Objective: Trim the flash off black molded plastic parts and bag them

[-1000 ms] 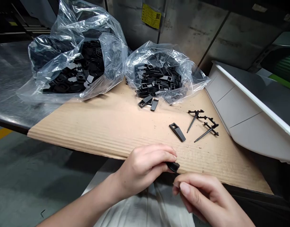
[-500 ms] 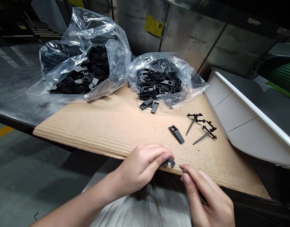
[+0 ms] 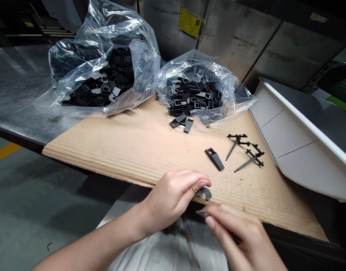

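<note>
At near edge of tan corrugated cardboard sheet: left hand pinching small black curved plastic part; right hand pinching thin dark pointed piece, just below edge. Part likely light, stiff; hold by rim.

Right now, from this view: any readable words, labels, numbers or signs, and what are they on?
Yellow rectangular sticker with a square code, on the grey metal wall panel: print too small to read.
Pale rectangular tag on the dark overhead edge: nothing legible.
No other text can be read.
</note>
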Motion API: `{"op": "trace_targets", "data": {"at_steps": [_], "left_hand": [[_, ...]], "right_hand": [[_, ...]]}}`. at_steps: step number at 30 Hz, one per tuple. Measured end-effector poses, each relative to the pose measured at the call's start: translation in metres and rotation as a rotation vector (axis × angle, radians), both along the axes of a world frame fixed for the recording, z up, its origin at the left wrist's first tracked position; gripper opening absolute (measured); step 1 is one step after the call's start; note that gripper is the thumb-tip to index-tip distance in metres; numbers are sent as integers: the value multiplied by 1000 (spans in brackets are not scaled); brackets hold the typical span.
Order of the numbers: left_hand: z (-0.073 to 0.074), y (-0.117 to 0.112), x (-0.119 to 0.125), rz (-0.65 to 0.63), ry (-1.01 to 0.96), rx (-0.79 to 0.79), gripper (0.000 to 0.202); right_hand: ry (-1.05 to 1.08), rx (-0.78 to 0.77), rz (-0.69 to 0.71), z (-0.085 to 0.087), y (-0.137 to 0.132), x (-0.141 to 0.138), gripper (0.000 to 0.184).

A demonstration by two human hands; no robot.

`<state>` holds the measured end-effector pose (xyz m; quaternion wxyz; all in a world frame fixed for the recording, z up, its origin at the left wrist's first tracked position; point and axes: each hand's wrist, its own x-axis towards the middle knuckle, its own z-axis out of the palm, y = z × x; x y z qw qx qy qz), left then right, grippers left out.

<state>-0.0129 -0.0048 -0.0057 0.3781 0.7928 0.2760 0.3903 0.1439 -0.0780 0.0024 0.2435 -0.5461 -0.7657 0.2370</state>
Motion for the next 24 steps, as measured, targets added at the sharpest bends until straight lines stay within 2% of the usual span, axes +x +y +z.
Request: {"op": "trace_targets", "data": {"at_steps": [3,5,7,10,13,17,19,21,24], "left_hand": [[0,-1,0,26,8,-15,21],[0,-1,0,31,18,-11,21],[0,0,0,27,26,11,21],[1,1,1,39,51,21,23],[2,2,3,79,91,-11,26],[6,4,3,32,114,-73,29],[7,5,2,23,109,-109,29],[7,6,3,27,98,-134,29],[6,5,5,34,86,-149,29]], "right_hand": [[21,-66,47,1,-3,-3,19],[137,-16,-33,-2,-6,-3,16],[229,111,-177,-5,-9,-5,14],[201,348,-366,-9,-7,-10,24],[138,502,-376,-12,1,-20,23],[213,596,-402,-13,10,-29,17],[268,565,-491,-11,10,-28,12],[303,453,-623,-8,8,-24,5],[353,233,-751,-4,6,-17,15]]}}
